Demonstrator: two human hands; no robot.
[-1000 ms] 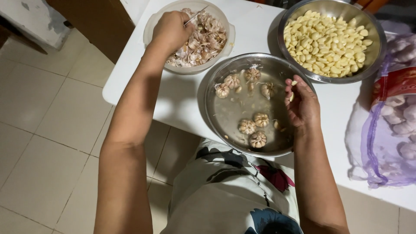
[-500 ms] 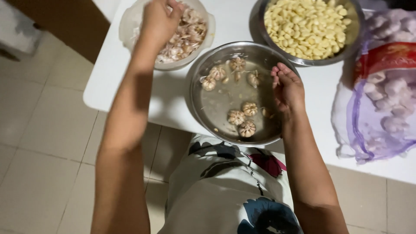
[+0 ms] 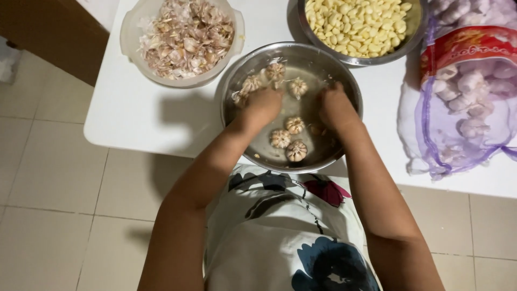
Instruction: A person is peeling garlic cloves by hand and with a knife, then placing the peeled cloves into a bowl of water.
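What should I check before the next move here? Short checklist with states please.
1. Left hand inside the steel bowl among the garlic heads: ok.
2. Right hand inside the same bowl: ok.
3. Either hand gripping a head: cannot tell, fingers hidden.
4. Peel tub within reach, upper left, heaped with skins: ok.
5. Bowl of peeled cloves upright, behind the steel bowl: ok.
6. Mesh sack of garlic lying on the table, right of the bowl: ok.
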